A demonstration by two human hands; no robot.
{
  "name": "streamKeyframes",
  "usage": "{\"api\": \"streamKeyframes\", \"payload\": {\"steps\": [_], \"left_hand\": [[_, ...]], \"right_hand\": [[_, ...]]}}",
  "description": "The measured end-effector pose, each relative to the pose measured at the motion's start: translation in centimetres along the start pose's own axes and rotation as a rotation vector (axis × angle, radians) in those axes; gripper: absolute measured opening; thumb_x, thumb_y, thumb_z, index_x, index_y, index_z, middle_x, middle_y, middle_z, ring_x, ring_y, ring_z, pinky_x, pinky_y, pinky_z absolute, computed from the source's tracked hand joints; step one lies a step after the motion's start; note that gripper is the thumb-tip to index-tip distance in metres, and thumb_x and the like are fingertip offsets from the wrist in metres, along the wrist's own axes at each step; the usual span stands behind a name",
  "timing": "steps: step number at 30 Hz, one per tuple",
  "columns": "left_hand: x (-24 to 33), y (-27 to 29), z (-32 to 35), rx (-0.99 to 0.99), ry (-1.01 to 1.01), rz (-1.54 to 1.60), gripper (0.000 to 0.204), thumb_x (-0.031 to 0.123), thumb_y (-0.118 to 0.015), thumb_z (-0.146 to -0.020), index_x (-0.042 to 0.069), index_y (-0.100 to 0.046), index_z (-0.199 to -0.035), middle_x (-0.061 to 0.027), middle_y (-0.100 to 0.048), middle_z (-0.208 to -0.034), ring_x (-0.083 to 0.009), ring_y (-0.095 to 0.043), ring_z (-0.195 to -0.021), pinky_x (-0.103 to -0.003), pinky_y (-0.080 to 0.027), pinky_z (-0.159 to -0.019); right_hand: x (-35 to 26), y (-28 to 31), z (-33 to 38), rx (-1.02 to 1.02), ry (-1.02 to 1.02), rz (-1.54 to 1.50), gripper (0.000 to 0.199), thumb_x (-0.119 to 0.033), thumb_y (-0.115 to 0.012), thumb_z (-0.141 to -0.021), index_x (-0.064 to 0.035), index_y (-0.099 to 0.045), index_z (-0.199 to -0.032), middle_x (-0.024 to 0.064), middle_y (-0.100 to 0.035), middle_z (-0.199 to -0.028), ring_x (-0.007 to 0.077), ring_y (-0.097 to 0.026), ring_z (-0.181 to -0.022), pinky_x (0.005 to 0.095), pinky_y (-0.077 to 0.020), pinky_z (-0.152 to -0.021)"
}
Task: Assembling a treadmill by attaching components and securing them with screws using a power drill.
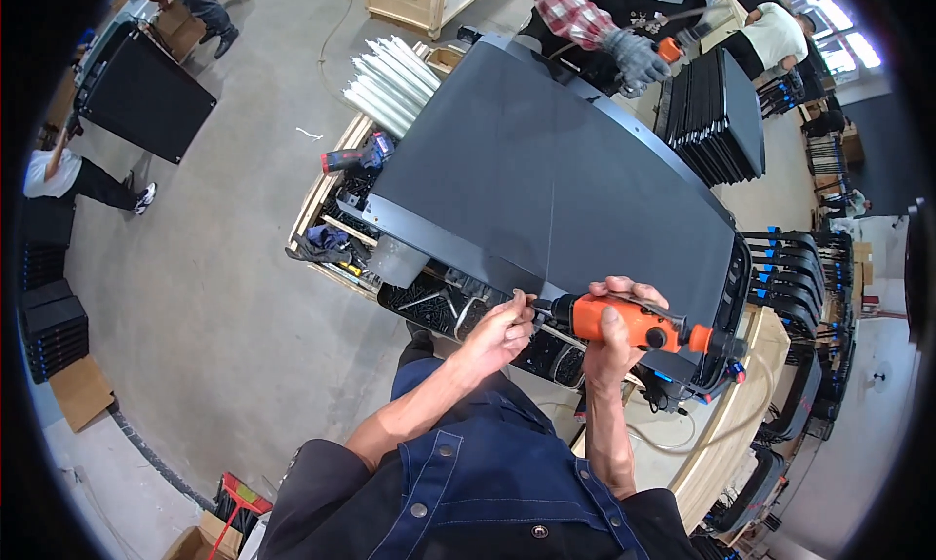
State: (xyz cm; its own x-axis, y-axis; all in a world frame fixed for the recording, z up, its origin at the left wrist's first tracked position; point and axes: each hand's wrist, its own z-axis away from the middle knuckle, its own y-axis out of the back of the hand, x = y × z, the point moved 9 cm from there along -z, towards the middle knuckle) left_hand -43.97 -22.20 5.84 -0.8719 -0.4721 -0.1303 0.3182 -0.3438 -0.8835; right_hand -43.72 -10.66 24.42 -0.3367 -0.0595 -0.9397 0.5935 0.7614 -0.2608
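My right hand [614, 350] is wrapped around an orange power screwdriver [624, 322] with a black nose and a hose at its rear end. The tool lies level, its bit pointing left. At the tip of the bit, my left hand [499, 334] is closed in a pinch; whatever it holds there is too small to make out. Both hands are over the near edge of a large dark grey panel [556, 170] with metal side strips. Below my left hand is a tray of black screws [421, 303].
A cordless drill [359, 155] and white tubes [393, 85] lie left of the panel. Across it, a co-worker's gloved hand [636, 61] is by another orange driver [671, 49]. Black panels [717, 116] stand stacked at the right. An air hose [682, 450] loops beside a wooden frame [731, 419].
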Motion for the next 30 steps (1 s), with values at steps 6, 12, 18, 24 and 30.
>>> {"api": "streamKeyframes", "payload": {"steps": [6, 12, 18, 24, 30], "left_hand": [[-0.4, 1.9, -1.1, 0.069, 0.121, 0.03, 0.034, 0.043, -0.058, -0.101, 0.012, -0.052, -0.09, 0.0062, -0.043, -0.068, -0.0039, -0.033, -0.05, -0.02, -0.024, -0.042], [0.2, 3.1, 0.1, 0.136, 0.012, -0.181, 0.03, 0.037, -0.054, -0.105, 0.008, -0.061, -0.107, 0.0029, -0.053, -0.076, -0.0069, -0.049, -0.061, -0.022, -0.037, -0.051], [-0.3, 7.2, 2.5, 0.219, 0.021, -0.482, 0.024, -0.001, -0.052, -0.093, 0.003, -0.055, -0.116, -0.0072, -0.06, -0.101, -0.0198, -0.064, -0.094, -0.032, -0.053, -0.084], [-0.2, 4.8, 5.4, 0.198, 0.011, -0.449, 0.023, 0.002, -0.057, -0.097, 0.002, -0.052, -0.119, -0.013, -0.062, -0.112, -0.0252, -0.068, -0.101, -0.034, -0.057, -0.088], [0.5, 6.2, 6.6, 0.261, -0.183, -0.645, 0.019, 0.005, -0.053, -0.102, -0.001, -0.051, -0.12, -0.0109, -0.065, -0.106, -0.0214, -0.068, -0.102, -0.032, -0.056, -0.092]], "right_hand": [[1.5, -5.4, 0.3, -0.317, 0.07, 0.278, 0.044, 0.004, -0.071, -0.081, -0.0056, -0.048, -0.118, 0.0199, -0.064, -0.11, 0.0273, -0.068, -0.097, 0.0419, -0.0574, -0.085], [3.1, -10.0, -1.3, -0.563, 0.041, 0.458, 0.042, 0.012, -0.071, -0.074, -0.0046, -0.057, -0.109, 0.0133, -0.07, -0.102, 0.0219, -0.071, -0.091, 0.0337, -0.0583, -0.079], [4.1, -11.2, -1.8, -0.676, -0.001, 0.384, 0.035, 0.011, -0.073, -0.07, -0.005, -0.063, -0.1, 0.0102, -0.071, -0.1, 0.0197, -0.071, -0.089, 0.0332, -0.0585, -0.08], [5.4, -10.0, -2.0, -0.711, -0.072, 0.211, 0.039, 0.013, -0.072, -0.072, -0.005, -0.059, -0.104, 0.0107, -0.07, -0.098, 0.0201, -0.07, -0.093, 0.0336, -0.0581, -0.084], [5.8, -9.2, -1.7, -0.729, -0.081, 0.111, 0.041, 0.015, -0.07, -0.074, -0.0049, -0.056, -0.107, 0.0124, -0.07, -0.104, 0.02, -0.071, -0.096, 0.0317, -0.0584, -0.081]]}}
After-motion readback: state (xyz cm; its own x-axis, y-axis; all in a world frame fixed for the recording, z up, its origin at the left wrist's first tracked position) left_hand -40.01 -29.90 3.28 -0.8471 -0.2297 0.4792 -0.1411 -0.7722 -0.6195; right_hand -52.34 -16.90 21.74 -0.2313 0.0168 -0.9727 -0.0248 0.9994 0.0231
